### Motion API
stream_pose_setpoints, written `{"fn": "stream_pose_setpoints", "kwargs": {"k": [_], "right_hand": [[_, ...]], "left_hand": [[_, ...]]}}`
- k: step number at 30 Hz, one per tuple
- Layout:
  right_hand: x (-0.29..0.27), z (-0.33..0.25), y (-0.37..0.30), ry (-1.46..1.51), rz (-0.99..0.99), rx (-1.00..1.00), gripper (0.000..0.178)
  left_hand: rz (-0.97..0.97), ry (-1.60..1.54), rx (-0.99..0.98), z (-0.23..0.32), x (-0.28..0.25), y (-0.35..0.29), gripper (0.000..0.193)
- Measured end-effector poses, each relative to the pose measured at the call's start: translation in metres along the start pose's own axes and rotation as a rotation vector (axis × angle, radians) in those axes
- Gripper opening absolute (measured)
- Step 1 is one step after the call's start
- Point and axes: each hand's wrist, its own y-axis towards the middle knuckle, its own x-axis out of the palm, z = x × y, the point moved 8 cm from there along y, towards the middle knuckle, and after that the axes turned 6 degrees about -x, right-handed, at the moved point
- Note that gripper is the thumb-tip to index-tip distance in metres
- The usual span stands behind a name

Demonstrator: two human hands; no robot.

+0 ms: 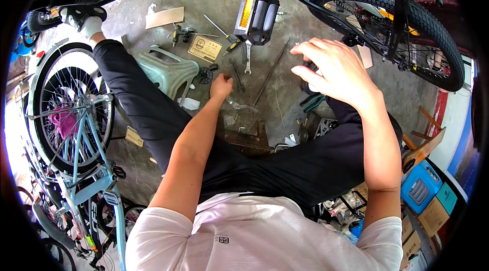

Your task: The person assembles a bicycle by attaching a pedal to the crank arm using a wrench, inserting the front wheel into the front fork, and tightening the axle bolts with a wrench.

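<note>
My left hand [221,87] is low over the floor with its fingers curled; whatever they may hold is hidden. Beside it lie a round black part [205,75] and a dark metal tool [237,75]. An open-ended wrench [248,58] lies a little farther right. My right hand [331,72] is raised over my right knee, fingers slightly bent and thumb apart, with nothing seen in it. Ahead of both hands hangs a black bicycle pedal [257,14] with an orange reflector. Under the right hand, a dark object is partly hidden.
A pale green plastic stool [168,70] lies near my left leg. A screwdriver [226,39], a long thin rod [272,72] and cardboard pieces [165,17] are on the floor. A bicycle wheel [392,26] stands ahead right; a light blue bicycle [84,133] is at left.
</note>
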Motion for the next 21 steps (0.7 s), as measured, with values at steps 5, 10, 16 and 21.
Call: {"fn": "stream_pose_setpoints", "kwargs": {"k": [5, 10, 16, 21], "right_hand": [[0.000, -0.001, -0.001, 0.013, -0.012, -0.012, 0.030], [-0.010, 0.002, 0.002, 0.047, 0.001, -0.053, 0.033], [-0.032, 0.011, 0.023, 0.076, 0.050, 0.074, 0.030], [-0.060, -0.010, 0.036, -0.004, 0.321, -0.025, 0.025]], "left_hand": [[-0.018, 0.180, 0.035, -0.014, 0.000, -0.006, 0.044], [0.064, 0.335, 0.061, 0.003, -0.016, -0.034, 0.041], [-0.013, 0.117, 0.171, 0.050, -0.031, -0.065, 0.039], [0.227, 0.022, 0.750, 0.184, -0.124, -0.205, 0.035]]}}
